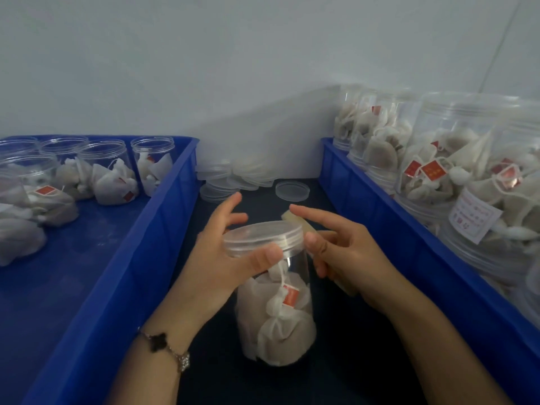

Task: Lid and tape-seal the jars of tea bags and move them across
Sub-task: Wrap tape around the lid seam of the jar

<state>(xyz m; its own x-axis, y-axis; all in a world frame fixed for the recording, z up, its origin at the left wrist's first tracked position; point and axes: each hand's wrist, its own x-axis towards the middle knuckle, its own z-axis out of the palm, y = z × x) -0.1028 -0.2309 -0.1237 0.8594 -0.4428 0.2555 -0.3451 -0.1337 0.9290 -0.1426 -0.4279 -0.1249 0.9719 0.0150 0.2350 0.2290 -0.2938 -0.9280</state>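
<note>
Both forearms are bare, with no sleeve showing on either one up to the lower edge of the view. The left hand (216, 258) has short, unpainted nails, and the same goes for the right hand (347, 252). A thin metal chain bracelet (166, 347) circles the wrist just below the left hand, carrying a dark four-lobed clover charm toward the outer side and a paler, sparkling clover charm further along the chain toward the inner side.
</note>
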